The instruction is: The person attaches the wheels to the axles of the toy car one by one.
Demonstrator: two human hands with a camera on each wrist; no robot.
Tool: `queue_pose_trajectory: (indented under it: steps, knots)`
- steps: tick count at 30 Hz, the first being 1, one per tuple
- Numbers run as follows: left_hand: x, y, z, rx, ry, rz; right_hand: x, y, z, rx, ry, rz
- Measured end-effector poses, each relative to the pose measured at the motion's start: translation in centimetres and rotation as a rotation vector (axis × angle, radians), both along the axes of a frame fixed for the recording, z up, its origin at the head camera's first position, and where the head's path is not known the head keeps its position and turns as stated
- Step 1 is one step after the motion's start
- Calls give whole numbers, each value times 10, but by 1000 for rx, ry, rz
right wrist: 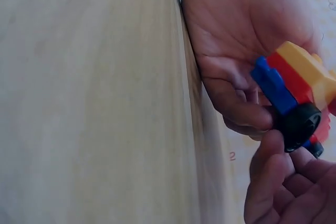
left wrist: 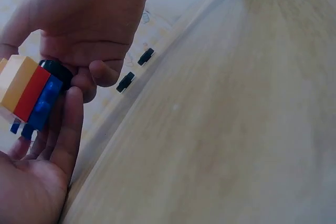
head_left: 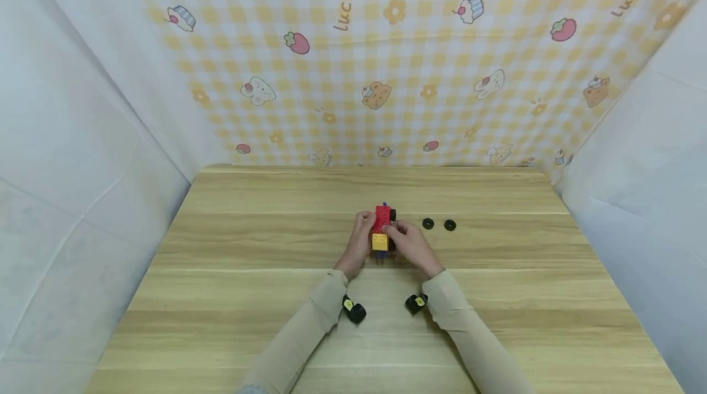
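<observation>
Both hands hold a toy car (head_left: 382, 219) built of red, yellow and blue blocks, above the middle of the wooden table. My left hand (head_left: 359, 240) grips its left side, with fingers reaching under the blue base in the left wrist view. On the right side, my right hand (head_left: 411, 243) pinches the car by a black wheel (right wrist: 300, 127), fingertips right at the tyre. A second black wheel (head_left: 393, 215) shows near the car's far end. The yellow block (head_left: 380, 242) sits on the end closer to me. Fingers hide part of the car's underside.
Two black tyres, one nearer (head_left: 428, 223) and one farther right (head_left: 450, 225), lie on the table (head_left: 248, 296) to the right of the hands. Black wrist cameras with yellow labels hang by both sleeves. A checked cloth (head_left: 331, 75) rises behind the table, with white cloth at both sides.
</observation>
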State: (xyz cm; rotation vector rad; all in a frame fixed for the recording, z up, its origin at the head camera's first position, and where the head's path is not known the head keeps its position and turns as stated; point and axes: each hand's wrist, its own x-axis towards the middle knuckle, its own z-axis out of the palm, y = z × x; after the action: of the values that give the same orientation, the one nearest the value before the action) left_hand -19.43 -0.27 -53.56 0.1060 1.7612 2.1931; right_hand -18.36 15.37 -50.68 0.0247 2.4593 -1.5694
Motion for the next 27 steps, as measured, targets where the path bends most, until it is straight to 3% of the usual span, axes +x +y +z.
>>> queue_pose_trajectory:
  steps: [5,13,20,27]
  knots:
    - [1,2,-1,82,-4,-60,-3,4,-1,-75,-11,-64]
    - [0,1,-2,103,2,-63,0,3,2,-48,30,3]
    - [-1,2,-3,121,-47,7,3,0,7,158,193,84]
    - [-2,3,-5,25,-39,70,8,-2,12,334,280,144]
